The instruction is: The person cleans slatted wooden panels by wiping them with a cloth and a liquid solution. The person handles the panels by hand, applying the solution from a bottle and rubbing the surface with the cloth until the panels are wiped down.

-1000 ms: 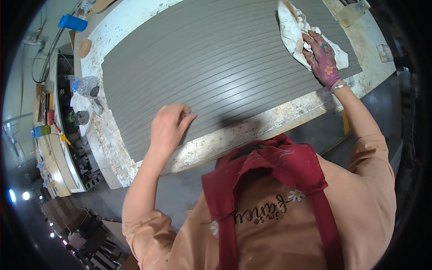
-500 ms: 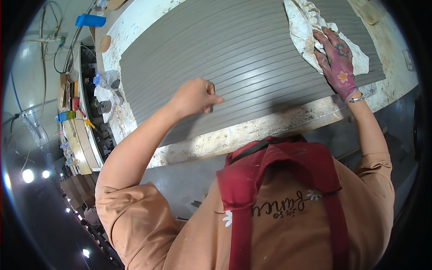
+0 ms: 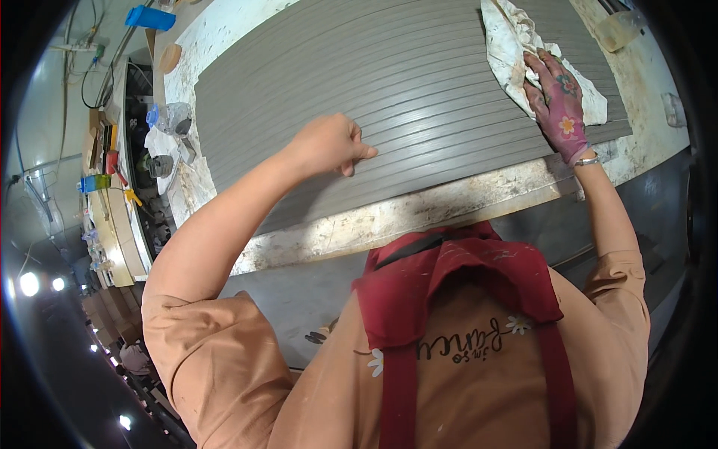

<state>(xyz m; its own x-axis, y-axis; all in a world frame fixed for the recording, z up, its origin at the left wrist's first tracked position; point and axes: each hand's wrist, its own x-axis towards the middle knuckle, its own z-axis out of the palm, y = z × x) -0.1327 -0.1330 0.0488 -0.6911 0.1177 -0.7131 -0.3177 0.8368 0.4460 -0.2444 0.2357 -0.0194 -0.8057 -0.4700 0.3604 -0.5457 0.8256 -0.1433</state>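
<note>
My right grip [image 3: 557,93] lies flat, fingers spread, pressing the rag [image 3: 516,45] onto the far right end of the panel [image 3: 359,82]. My left grip [image 3: 329,144] is curled into a loose fist, knuckles resting on the panel near its front edge, holding nothing. The rag looks soft and limp; I'd bunch it anywhere. The grooved grey panel lies flat on the stained table [image 3: 419,213]. I judge it stiff, long and awkward, best lifted by both long edges.

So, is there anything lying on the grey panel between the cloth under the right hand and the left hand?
Nothing visible does. The right hand presses the white cloth onto the grey ribbed panel; toward the left hand the panel lies bare.
</note>
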